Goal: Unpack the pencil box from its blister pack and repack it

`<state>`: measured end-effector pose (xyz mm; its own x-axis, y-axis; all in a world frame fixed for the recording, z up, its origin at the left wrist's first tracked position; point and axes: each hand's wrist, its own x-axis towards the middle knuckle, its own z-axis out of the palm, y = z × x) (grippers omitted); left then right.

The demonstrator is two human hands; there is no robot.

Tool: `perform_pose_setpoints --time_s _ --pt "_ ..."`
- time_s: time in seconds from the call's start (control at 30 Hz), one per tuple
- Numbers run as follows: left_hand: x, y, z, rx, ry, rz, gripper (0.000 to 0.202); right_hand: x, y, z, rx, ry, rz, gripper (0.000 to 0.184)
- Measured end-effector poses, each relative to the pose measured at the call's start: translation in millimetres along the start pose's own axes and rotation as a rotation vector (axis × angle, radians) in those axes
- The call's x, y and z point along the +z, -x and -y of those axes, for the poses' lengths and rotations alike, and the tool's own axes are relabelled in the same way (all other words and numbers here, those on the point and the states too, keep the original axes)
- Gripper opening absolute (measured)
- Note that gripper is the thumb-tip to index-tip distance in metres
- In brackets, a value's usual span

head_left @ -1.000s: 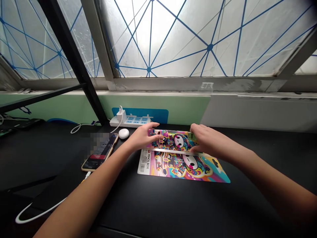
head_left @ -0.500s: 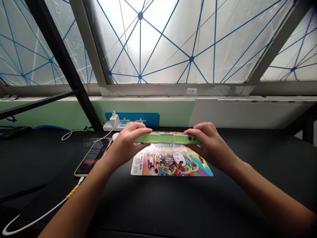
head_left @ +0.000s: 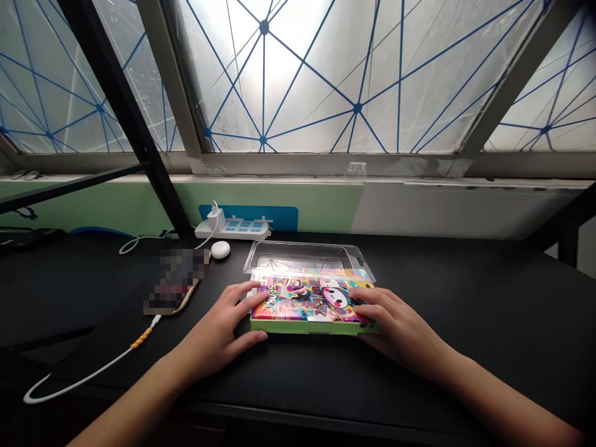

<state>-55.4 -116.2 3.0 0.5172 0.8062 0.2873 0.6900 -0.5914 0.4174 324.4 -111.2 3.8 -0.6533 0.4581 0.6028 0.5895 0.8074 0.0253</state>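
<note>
A box (head_left: 302,304) with a brightly printed top and a light green front side sits at the middle of the black table (head_left: 465,292), between the person's two hands. The left hand (head_left: 228,329) is partly open, its fingers reaching over the top at the left end and its thumb at the front left corner, so it has hold of that end. The right hand (head_left: 398,323) is bent over the right end, fingers on the printed face near a round cartoon head; its thumb is mostly hidden below them. Just behind the box lies a clear plastic shell (head_left: 302,257), with a printed card (head_left: 364,275) showing beneath it; whether the box's rear edge rests on that card cannot be told. To the left lies a phone (head_left: 177,285), its screen blurred out, with a white cable (head_left: 93,380) running from its near end, orange wrapping (head_left: 141,338) near the plug. A small white rounded case (head_left: 220,250) stands just beside the phone's far end. Behind it, against the wall, is a white power strip (head_left: 244,228) with a charger (head_left: 215,218) plugged in, below a window (head_left: 302,74) patterned with blue lines.
</note>
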Motion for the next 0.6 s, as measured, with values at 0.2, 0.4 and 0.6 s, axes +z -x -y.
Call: perform_pose_setpoints --time_s 0.2,0.4,0.6 --pt "-9.4 -0.8 -3.5 -0.202 0.238 0.101 0.07 -0.9 12.6 -3.8 0.262 -0.188 0.091 0.057" --pt "-6.8 -1.8 4.7 -0.253 0.273 0.08 0.087 -4.0 10.1 -14.5 0.321 -0.309 0.147 0.05" --pt "-4.9 -3.6 5.0 -0.254 0.293 0.102 0.096 -3.8 5.7 -18.8 0.463 -0.39 0.053 0.037"
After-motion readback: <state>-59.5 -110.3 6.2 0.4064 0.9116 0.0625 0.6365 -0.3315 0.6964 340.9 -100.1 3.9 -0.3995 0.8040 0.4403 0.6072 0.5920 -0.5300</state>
